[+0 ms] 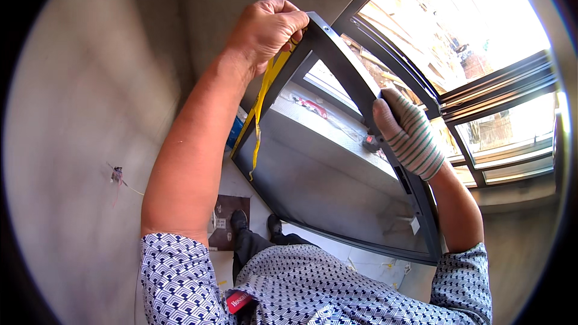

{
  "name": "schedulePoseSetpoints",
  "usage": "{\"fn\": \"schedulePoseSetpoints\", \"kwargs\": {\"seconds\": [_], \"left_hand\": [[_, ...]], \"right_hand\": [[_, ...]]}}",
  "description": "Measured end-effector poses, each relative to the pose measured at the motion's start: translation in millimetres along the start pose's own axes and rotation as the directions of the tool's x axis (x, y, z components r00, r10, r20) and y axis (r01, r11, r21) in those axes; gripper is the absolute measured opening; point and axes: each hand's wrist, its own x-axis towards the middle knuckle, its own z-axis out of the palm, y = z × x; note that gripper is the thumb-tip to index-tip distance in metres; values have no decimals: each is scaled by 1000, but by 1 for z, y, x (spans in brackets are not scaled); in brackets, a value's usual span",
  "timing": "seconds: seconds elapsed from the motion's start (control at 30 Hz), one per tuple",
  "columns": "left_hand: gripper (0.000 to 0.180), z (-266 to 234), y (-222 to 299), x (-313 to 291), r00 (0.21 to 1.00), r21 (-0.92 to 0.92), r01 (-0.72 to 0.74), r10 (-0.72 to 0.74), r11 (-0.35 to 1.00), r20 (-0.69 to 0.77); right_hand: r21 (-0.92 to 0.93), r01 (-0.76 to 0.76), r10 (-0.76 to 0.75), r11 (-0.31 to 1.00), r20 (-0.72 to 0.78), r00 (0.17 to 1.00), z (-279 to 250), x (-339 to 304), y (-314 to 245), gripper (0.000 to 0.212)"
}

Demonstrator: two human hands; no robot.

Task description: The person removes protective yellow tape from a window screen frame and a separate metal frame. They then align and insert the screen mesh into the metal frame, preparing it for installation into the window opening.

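A dark grey window sash point(344, 54) stands tilted in front of me. Its panel is see-through; I cannot tell whether it is glass or mesh. At the sash's upper left corner my bare left hand point(268, 30) is closed, pinching yellow tape point(272, 81). That tape runs down the left edge, and a loose, twisted end dangles from it. My right hand point(409, 135), in a striped knit glove, grips the sash's long right edge, thumb on the near side. The fingers behind the frame are hidden.
A window point(475, 102) with dark frames fills the right, beside a pale sill point(301, 108) seen through the panel. Wires stick out of a wall box point(117, 174) at left. A brown board point(227, 207) lies by my shoes, and a blue object point(235, 132) sits behind the sash.
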Motion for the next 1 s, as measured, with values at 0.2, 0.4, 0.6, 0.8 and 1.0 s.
{"fn": "schedulePoseSetpoints", "kwargs": {"seconds": [0.2,0.4,0.6,0.8,1.0], "left_hand": [[12,-2,-21,-3,999,-142,-16,10,990,-44],[16,-8,-37,-16,1000,-320,-8,1,947,-22],[27,1,-22,-21,987,-245,122,-143,962,-74],[24,-1,-26,-10,999,-138,30,-32,990,-8],[16,0,-39,-3,980,24,-198,198,980,-27]], "right_hand": [[-34,-3,4,999,22,1000,-2,2,0,27],[-69,16,-14,998,28,1000,-1,5,-4,29],[-25,-3,4,1000,11,1000,0,5,-4,29],[-39,19,-19,999,0,1000,0,6,-1,27],[-197,-15,11,980,-22,1000,0,6,-3,31]]}}
